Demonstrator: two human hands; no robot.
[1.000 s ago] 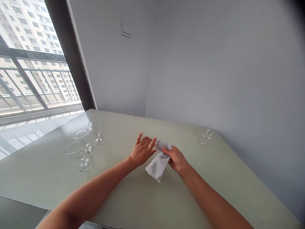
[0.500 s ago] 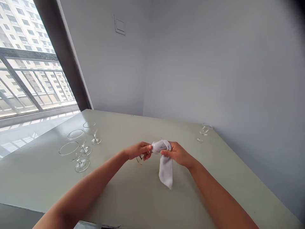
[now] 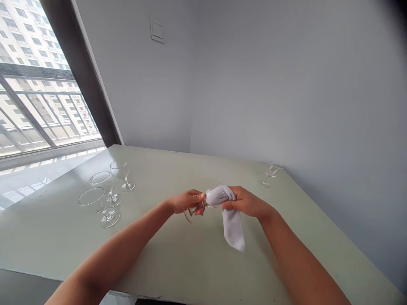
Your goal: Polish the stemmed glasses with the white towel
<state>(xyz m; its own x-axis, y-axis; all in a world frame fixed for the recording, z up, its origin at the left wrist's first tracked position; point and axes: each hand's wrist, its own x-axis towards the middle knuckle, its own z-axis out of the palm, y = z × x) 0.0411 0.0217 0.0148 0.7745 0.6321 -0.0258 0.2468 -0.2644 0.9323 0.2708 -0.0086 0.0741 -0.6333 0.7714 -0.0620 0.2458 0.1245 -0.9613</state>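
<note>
My left hand (image 3: 187, 200) pinches the stem of a clear stemmed glass (image 3: 191, 212) held sideways above the pale green table (image 3: 178, 258). The glass's round foot shows below my fingers. Its bowl is hidden inside a white cloth (image 3: 227, 212). My right hand (image 3: 246, 201) is closed round that cloth where it covers the bowl, and the cloth's loose end hangs down toward the table.
Three empty stemmed glasses (image 3: 104, 192) stand upright in a row on the table's left side near the window. Another stemmed glass (image 3: 270, 173) stands at the far right by the grey wall. A wall switch (image 3: 157, 30) is high on the back wall.
My left hand went from open beside the cloth to pinching the glass stem. The cloth-wrapped glass rose off the table, and the cloth's hanging end swung to the right.
</note>
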